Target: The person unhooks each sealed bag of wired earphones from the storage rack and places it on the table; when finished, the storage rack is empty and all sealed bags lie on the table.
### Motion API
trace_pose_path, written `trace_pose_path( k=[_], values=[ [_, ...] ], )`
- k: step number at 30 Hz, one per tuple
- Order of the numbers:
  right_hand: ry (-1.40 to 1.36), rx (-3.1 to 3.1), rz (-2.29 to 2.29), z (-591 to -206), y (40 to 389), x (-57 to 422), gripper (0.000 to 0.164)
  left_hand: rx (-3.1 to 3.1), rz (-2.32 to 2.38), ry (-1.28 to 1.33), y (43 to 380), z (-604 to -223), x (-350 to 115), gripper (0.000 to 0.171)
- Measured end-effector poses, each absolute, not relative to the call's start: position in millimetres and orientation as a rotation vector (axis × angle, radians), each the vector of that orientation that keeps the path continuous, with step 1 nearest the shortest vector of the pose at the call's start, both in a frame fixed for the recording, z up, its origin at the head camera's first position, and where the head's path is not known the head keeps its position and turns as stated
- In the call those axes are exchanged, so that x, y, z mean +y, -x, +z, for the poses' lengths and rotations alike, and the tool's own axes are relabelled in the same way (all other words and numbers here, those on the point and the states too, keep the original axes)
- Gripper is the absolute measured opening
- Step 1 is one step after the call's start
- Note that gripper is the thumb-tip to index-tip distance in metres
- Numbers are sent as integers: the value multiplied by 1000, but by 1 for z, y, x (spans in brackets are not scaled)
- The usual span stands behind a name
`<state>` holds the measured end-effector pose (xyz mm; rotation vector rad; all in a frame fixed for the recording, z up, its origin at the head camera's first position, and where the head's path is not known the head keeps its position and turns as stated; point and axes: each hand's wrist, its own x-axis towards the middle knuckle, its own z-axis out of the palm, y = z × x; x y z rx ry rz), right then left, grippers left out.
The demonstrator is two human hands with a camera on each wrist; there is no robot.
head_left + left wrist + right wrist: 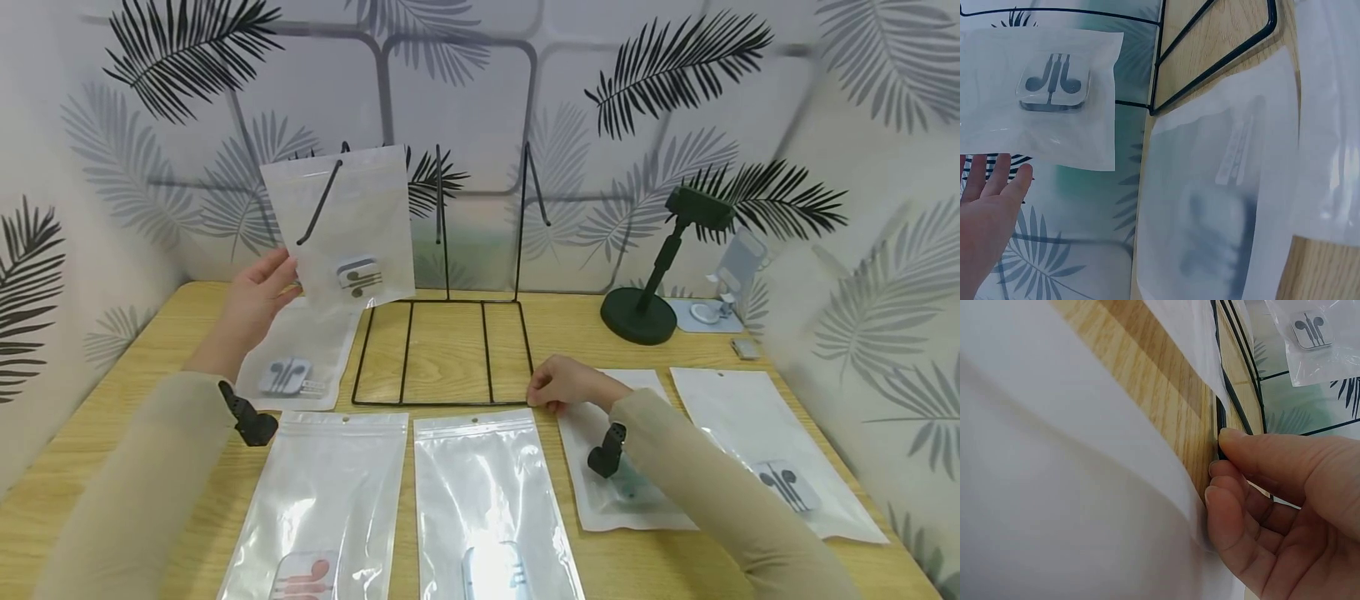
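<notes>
A clear-and-white zip pouch (341,225) with boxed earphones (360,275) hangs tilted from the left hook of a black wire display rack (442,405). Beside the pouch's left edge is my left hand (262,292), its fingers fairly straight; the left wrist view shows the fingers (999,175) right at that edge, and whether they touch it I cannot tell. My right hand (573,383) pinches the front right corner of the rack's base between thumb and fingers, as the right wrist view shows with the black wire (1221,419) at the thumb tip.
More earphone pouches lie flat: one behind the left arm (300,354), two in front (330,475) and two on the right, one (757,433) at the outer side. A dark green stand (637,317) and a small phone holder (705,312) stand at the back right.
</notes>
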<state>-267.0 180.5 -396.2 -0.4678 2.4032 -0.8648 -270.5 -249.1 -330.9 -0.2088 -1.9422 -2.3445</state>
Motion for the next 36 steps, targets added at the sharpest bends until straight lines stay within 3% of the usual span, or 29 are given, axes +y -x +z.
trace_pose_path(
  k=[7,12,18,36],
  values=[
    [460,2401,-872,-398,268,180,7,-1933,-2298,174,275,-337,-240,47],
    [458,2391,-883,-399,268,181,7,-1853,-2341,209,276,-339,-236,23],
    [478,2386,-881,-400,269,182,7,-1770,-2372,226,279,-341,-235,28],
    [468,2394,-875,-399,269,181,8,-1851,-2219,46,281,-336,-231,15]
  ],
)
